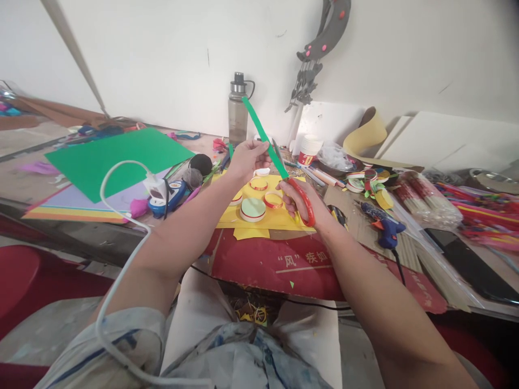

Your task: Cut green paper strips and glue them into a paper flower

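Observation:
A narrow green paper strip (pixel 259 127) slants upward in front of the bottle, pinched in the fingers of my left hand (pixel 246 160). My right hand (pixel 304 202) grips a pair of red-handled scissors (pixel 302 200). The scissor blades lie against the lower end of the strip; whether they are apart I cannot tell. Below both hands, a yellow sheet (pixel 221 219) carries a round piece with a pale green top (pixel 253 208) and several cut paper-cup rings, one a red and yellow ring (pixel 273 200).
A large green sheet (pixel 117 156) lies at the left over coloured paper. Behind stand a water bottle (pixel 238 116) and paper cups (pixel 310 149). On the right lie a blue glue gun (pixel 387 229) and a black phone (pixel 472 265). A white cable (pixel 117 275) crosses my left arm.

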Demonstrator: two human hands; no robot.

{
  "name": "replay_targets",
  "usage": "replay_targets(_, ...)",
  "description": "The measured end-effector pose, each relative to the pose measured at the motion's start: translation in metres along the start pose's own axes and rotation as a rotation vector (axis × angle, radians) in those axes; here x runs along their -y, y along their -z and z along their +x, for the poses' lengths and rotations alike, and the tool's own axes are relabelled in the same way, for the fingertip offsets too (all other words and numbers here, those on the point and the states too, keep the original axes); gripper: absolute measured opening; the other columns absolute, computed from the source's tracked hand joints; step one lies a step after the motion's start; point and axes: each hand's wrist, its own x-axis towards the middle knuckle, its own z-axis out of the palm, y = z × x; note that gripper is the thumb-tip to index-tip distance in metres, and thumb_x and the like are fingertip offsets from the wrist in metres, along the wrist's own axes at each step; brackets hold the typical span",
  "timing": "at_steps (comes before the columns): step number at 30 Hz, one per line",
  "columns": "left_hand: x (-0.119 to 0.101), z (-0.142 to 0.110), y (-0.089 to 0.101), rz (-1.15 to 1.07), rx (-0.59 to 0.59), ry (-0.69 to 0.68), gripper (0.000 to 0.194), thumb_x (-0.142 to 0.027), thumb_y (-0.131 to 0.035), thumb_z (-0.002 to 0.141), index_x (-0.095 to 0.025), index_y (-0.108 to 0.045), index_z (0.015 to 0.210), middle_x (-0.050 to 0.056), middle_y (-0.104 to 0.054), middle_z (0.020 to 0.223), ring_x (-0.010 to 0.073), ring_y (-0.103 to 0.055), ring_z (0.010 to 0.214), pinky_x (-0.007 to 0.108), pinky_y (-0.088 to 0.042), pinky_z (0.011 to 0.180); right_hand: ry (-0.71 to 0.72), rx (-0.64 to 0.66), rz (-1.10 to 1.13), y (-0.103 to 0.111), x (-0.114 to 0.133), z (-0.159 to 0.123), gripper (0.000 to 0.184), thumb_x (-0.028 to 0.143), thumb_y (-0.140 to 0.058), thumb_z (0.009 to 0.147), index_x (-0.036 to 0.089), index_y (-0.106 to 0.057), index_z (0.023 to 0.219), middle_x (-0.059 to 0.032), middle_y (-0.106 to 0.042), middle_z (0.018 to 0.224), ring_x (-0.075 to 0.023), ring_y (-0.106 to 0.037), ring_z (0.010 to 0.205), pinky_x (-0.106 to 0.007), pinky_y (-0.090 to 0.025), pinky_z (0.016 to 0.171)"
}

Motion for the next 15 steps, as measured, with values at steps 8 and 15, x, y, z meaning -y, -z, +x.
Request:
replay_targets(8, 0.0019, -0.0043, -0.0041, 0.036, 0.011, -0.03, 0.032, -0.012, -0.066, 0.1, -0.017, -0.052, 0.072, -0.004, -0.062, 0.054, 0.0065, -0.059, 0.046, 0.019, -0.049, 0.052, -0.045, -0.025, 0.023, -0.0026, 0.0066, -0.0023, 0.043, 0.058, -0.077, 0.084, 0.022, -0.055, 0.088, 0.0094, -0.043, 0.055, -0.0084, -0.041, 0.041, -0.02, -0.035, 0.036)
replay_targets(15, 0.0009, -0.0055, -0.0048, 0.023, 0.01, -0.023, 0.033, -0.012, -0.067, 0.099, -0.017, -0.051, 0.071, -0.004, -0.061, 0.054, 0.0058, -0.058, 0.045, 0.018, -0.048, 0.052, -0.045, -0.044, 0.009, -0.0041, 0.007, -0.0025, 0.043, 0.059, -0.076, 0.086, 0.021, -0.056, 0.086, 0.0084, -0.043, 0.055, -0.0077, -0.04, 0.04, -0.019, -0.034, 0.034)
